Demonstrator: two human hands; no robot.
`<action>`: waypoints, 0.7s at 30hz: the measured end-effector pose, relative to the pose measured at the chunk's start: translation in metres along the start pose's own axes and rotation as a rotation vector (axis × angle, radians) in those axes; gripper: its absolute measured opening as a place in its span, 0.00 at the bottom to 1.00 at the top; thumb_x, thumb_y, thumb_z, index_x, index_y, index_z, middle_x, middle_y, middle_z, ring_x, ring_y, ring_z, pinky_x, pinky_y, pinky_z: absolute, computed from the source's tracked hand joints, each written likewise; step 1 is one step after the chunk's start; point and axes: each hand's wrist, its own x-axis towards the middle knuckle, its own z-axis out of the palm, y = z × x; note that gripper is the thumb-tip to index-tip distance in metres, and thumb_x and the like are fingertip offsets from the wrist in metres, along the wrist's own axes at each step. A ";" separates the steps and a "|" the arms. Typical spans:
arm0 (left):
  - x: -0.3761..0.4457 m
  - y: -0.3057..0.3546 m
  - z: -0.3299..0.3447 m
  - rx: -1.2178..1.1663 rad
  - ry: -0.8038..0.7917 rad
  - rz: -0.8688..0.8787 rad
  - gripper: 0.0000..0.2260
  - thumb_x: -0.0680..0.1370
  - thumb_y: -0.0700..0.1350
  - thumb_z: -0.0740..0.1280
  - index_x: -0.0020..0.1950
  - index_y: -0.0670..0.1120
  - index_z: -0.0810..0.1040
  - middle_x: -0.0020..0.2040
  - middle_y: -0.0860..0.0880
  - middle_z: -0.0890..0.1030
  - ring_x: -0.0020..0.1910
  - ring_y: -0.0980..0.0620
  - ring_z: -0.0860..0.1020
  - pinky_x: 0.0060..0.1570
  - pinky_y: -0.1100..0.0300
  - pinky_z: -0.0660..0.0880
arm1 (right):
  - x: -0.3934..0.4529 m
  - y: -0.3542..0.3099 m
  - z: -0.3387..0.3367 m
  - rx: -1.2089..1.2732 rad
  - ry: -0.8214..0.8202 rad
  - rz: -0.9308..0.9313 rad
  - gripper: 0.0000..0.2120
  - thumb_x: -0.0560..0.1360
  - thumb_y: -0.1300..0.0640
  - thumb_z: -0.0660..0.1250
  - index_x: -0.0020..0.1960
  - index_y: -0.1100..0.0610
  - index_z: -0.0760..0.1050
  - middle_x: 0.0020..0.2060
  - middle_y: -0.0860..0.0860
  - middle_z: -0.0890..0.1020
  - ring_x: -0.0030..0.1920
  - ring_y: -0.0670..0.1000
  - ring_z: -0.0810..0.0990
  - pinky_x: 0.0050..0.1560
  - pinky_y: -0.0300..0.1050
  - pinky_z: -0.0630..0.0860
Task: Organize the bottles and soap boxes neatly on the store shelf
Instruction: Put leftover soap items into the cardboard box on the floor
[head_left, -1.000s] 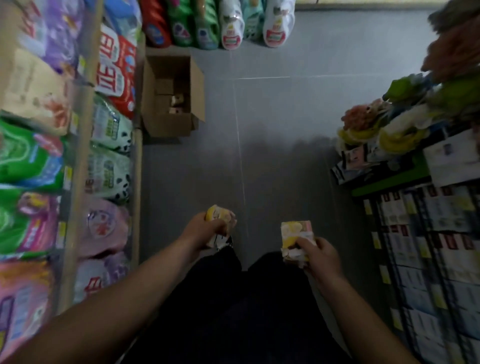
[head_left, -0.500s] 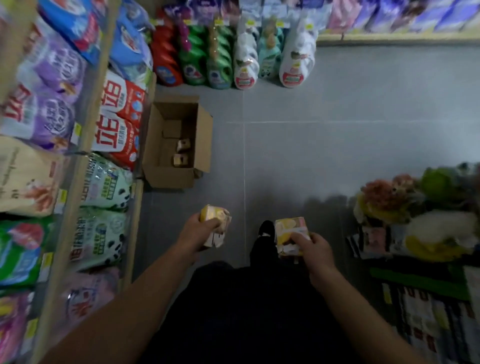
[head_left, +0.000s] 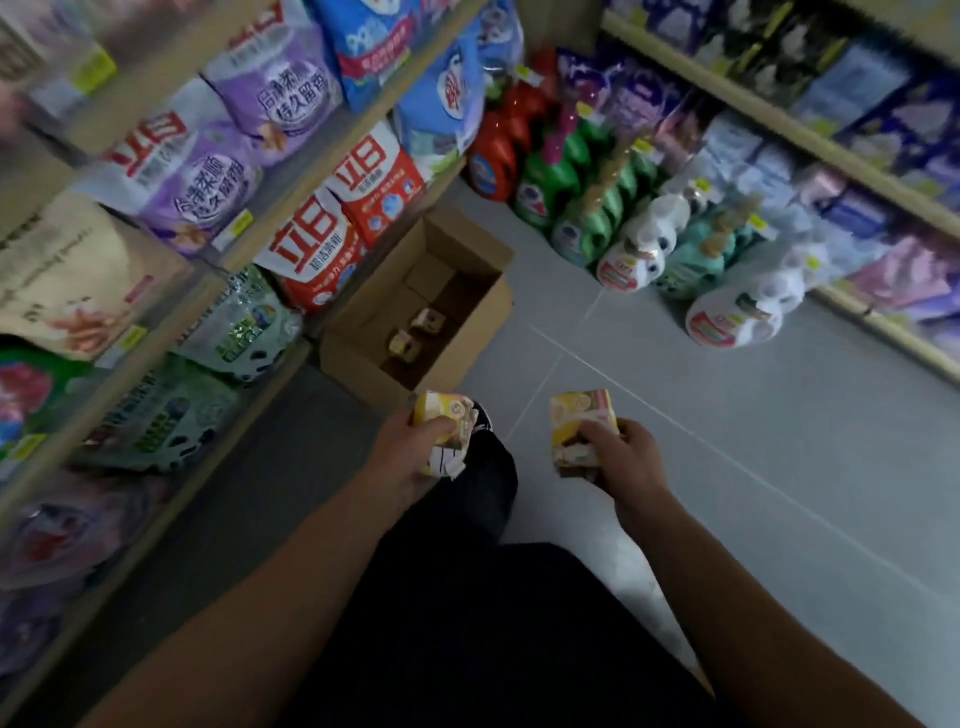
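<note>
Above bare grey floor, each hand (left, right) grips a soap box, shelves flanking.

Wearer's body as seen from the head camera. Both forearms are bare from the lower frame edge to the wrists; no sleeve, watch, bracelet or ring is visible on either. The left hand and right hand are ungloved. The legs are covered by dark trousers, black or near-black, plain, with no visible pattern, seam detail or marking in the dim light. One trouser leg extends forward between the hands, and at its far end a dark shoe with a pale marking shows, too small and blurred to describe further.
</note>
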 end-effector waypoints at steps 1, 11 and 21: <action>0.012 0.017 0.007 -0.005 -0.001 -0.015 0.08 0.77 0.40 0.68 0.55 0.46 0.78 0.44 0.51 0.80 0.36 0.57 0.80 0.28 0.64 0.73 | 0.016 -0.017 0.003 -0.017 -0.003 0.016 0.14 0.69 0.62 0.70 0.53 0.65 0.76 0.44 0.64 0.83 0.40 0.62 0.85 0.35 0.55 0.82; 0.129 0.137 0.029 -0.162 0.148 -0.127 0.18 0.73 0.42 0.72 0.63 0.45 0.76 0.59 0.42 0.80 0.56 0.40 0.79 0.59 0.38 0.76 | 0.177 -0.172 0.067 -0.437 -0.130 -0.046 0.19 0.65 0.53 0.74 0.54 0.52 0.75 0.42 0.48 0.82 0.37 0.46 0.82 0.29 0.39 0.74; 0.338 0.096 0.062 -0.486 0.468 -0.204 0.15 0.74 0.38 0.72 0.60 0.45 0.79 0.54 0.42 0.83 0.52 0.41 0.82 0.51 0.47 0.80 | 0.426 -0.176 0.212 -0.814 -0.486 -0.124 0.19 0.69 0.54 0.74 0.58 0.55 0.77 0.48 0.53 0.82 0.46 0.52 0.82 0.34 0.40 0.73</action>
